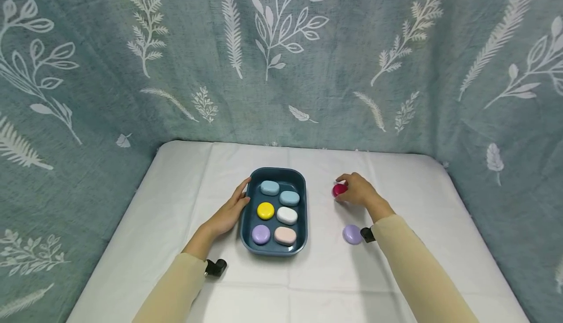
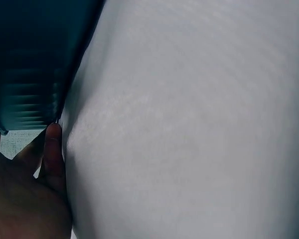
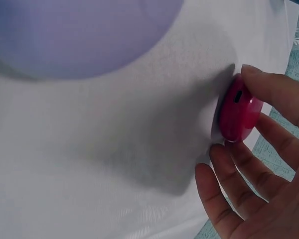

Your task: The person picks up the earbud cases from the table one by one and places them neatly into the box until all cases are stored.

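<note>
My left hand (image 1: 226,218) rests against the left side of a dark blue rectangular tray (image 1: 302,215), fingers spread along its wall. In the left wrist view, a fingertip (image 2: 53,130) touches low on the tray's outer side. Inside the tray sit rounded pieces: two light blue (image 1: 270,187), one yellow (image 1: 266,211), one white (image 1: 287,215), one purple (image 1: 261,234) and one pale pink (image 1: 285,236). To the right, my right hand (image 1: 358,191) holds a glossy red rounded piece (image 3: 239,112) between thumb and fingers, tilted on edge over the cloth. A small dark slot shows on its side.
Another purple rounded piece (image 1: 352,234) lies on the white cloth (image 1: 325,274), just left of my right wrist, where a black strap mount (image 1: 367,235) is worn. A green leaf-patterned curtain (image 1: 246,108) stands behind and along both sides of the table.
</note>
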Motion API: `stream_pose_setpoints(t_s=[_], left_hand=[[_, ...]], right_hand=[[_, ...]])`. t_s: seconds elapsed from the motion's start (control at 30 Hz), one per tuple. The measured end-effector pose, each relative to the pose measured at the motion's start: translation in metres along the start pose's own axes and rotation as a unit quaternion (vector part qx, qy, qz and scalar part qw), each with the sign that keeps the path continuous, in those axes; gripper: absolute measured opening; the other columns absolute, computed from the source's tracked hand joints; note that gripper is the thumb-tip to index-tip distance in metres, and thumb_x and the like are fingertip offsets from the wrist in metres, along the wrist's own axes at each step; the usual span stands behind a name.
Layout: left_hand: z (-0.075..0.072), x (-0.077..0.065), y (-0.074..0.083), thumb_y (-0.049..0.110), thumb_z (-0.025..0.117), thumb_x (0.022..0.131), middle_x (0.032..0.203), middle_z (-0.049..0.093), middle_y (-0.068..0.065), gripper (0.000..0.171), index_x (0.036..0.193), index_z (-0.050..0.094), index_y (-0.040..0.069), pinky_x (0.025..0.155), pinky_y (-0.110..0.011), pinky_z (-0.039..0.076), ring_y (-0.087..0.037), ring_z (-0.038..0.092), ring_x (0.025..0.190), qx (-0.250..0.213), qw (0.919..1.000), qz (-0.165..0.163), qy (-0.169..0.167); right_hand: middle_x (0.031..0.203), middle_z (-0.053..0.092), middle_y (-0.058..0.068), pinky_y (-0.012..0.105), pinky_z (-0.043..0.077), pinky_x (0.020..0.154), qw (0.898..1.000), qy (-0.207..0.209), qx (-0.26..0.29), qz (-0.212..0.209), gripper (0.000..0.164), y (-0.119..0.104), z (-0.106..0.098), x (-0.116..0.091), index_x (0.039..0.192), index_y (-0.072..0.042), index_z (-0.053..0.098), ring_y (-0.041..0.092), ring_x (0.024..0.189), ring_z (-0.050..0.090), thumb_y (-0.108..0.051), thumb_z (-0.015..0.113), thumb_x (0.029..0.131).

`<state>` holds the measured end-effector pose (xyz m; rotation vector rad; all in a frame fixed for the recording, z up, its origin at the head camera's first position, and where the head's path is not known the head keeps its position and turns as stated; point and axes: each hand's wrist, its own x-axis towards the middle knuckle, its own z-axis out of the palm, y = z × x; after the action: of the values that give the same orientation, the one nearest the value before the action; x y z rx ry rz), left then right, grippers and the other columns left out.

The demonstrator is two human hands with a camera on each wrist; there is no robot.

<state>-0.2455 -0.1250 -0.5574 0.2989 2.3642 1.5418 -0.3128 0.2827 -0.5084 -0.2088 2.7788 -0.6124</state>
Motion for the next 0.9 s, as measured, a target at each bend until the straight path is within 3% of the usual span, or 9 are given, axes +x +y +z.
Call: stream_pose_setpoints(t_s=[0.27, 0.5, 0.9], left_hand=[[0.001, 0.0, -0.004, 0.039, 0.035, 0.114, 0.167, 0.033, -0.021, 0.057, 0.164, 0.01, 0.048, 0.125, -0.066, 0.017, -0.042, 0.033, 0.154, -0.002, 1.0, 0.007, -0.002], [0.001, 0.001, -0.003, 0.039, 0.035, 0.113, 0.167, 0.033, -0.02, 0.057, 0.164, 0.01, 0.05, 0.126, -0.064, 0.018, -0.04, 0.034, 0.154, -0.003, 1.0, 0.007, -0.004], [-0.002, 0.003, -0.002, 0.039, 0.036, 0.113, 0.168, 0.031, -0.019, 0.057, 0.164, 0.012, 0.049, 0.126, -0.065, 0.016, -0.039, 0.03, 0.156, -0.009, 0.9999, 0.008, -0.005]], right_hand=[[0.12, 0.061, 0.025, 0.051, 0.052, 0.092, 1.0, 0.008, -0.002, -0.005, 0.053, 0.002, 0.005, 0.0, 0.134, -0.003, 0.064, 0.038, 0.108, 0.062, -0.023, 0.083, 0.088], [0.119, 0.063, 0.024, 0.052, 0.052, 0.094, 1.0, 0.014, -0.008, -0.015, 0.054, 0.003, 0.005, -0.002, 0.135, -0.003, 0.064, 0.037, 0.108, 0.063, -0.023, 0.082, 0.088], [0.12, 0.063, 0.024, 0.053, 0.054, 0.092, 0.997, 0.035, -0.022, -0.068, 0.051, -0.022, -0.007, -0.012, 0.134, -0.004, 0.066, 0.036, 0.106, 0.063, -0.019, 0.082, 0.088]])
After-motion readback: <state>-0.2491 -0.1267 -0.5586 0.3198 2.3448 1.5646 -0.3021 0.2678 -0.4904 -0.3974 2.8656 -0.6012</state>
